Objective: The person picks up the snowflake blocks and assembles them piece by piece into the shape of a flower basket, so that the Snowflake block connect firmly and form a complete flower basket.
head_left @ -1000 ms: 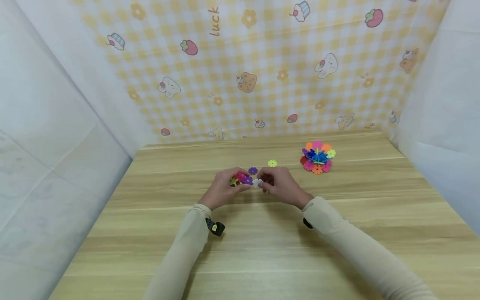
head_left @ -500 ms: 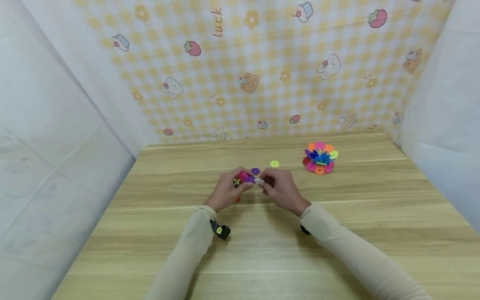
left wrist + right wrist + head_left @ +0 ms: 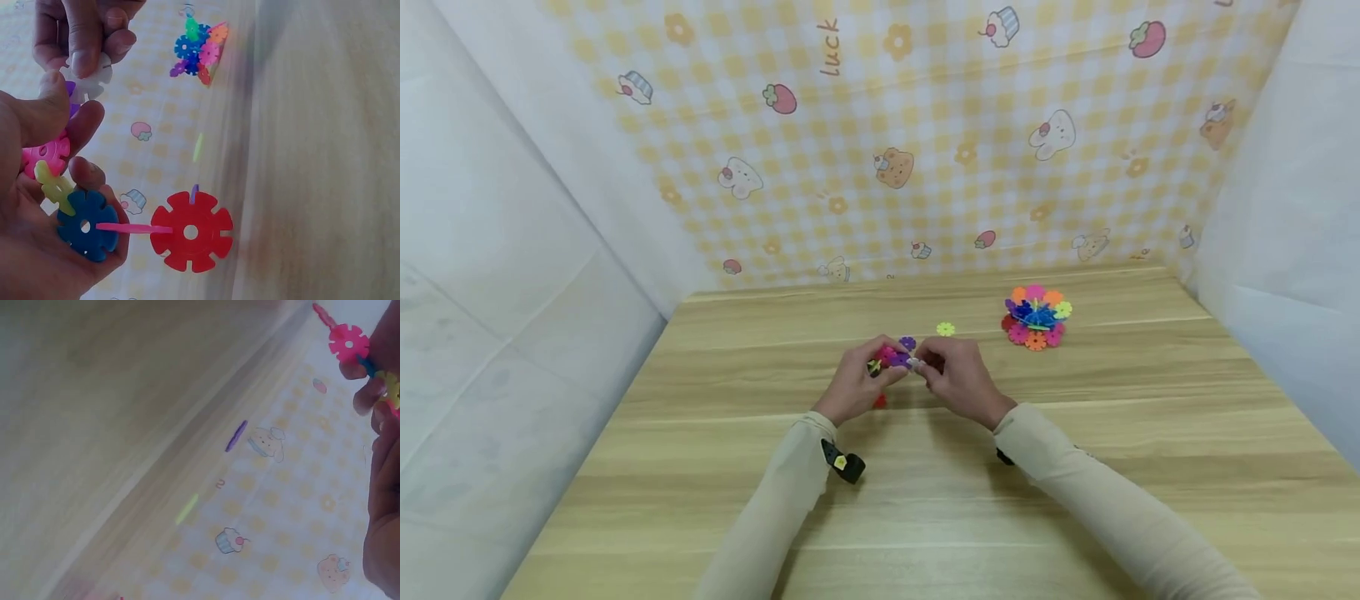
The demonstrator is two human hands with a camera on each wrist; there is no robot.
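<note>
My left hand point(image 3: 853, 382) holds a chain of notched flower-shaped plastic discs. In the left wrist view it runs from a purple disc point(image 3: 73, 107) through a pink disc point(image 3: 47, 156), a yellow disc point(image 3: 55, 187) and a blue disc point(image 3: 94, 209). An edge-on pink disc point(image 3: 134, 229) links the blue one to a red disc point(image 3: 169, 212) hanging beyond the palm. Between thumb and fingers, my right hand point(image 3: 962, 375) pinches a white disc point(image 3: 97, 80) against the purple one. Whether their slots interlock cannot be told, as fingers partly cover the joint.
Behind the hands, a loose purple disc point(image 3: 907, 342) and a loose yellow-green disc point(image 3: 946, 329) lie on the wooden table point(image 3: 880, 517). A multicoloured assembly of joined discs point(image 3: 1036, 318) stands at the back right. A checked cloth point(image 3: 820, 125) hangs behind the table.
The white disc has come closer to the purple one and turned more edge-on. The red end of the chain has come into view below my left hand.
</note>
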